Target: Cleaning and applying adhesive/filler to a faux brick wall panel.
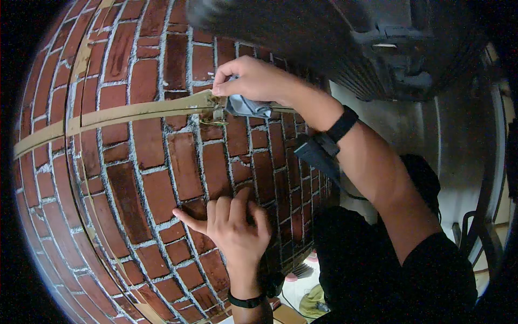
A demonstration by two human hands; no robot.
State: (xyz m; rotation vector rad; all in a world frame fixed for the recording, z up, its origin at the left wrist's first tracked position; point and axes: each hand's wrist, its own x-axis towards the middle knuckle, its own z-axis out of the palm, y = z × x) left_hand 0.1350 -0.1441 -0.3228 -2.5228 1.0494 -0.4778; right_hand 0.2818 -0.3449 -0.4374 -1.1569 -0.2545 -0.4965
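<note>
My right hand (245, 81) reaches over a brick-patterned surface (156, 191). Its thumb and forefinger pinch the edge of a beige tape strip (145, 110), which widens and lifts at the fingertips. Just below them the strip looks frayed, with a small torn, shiny bit (218, 114). Under the palm lies a crumpled grey-blue cloth-like piece (249, 107); whether the fingers also hold it I cannot tell. Lower down, my left hand (234, 224) is held at the bricks with nothing in it. Its little finger stretches left while the other fingers bend toward the surface.
A second beige strip (81, 59) crosses the first at the left. A large black ribbed object (302, 38) looms at the upper right. A dark flat piece (318, 156) is beside my right wrist. Below are a brush (299, 271), a yellow-green cloth (314, 302) and a cardboard box (288, 314).
</note>
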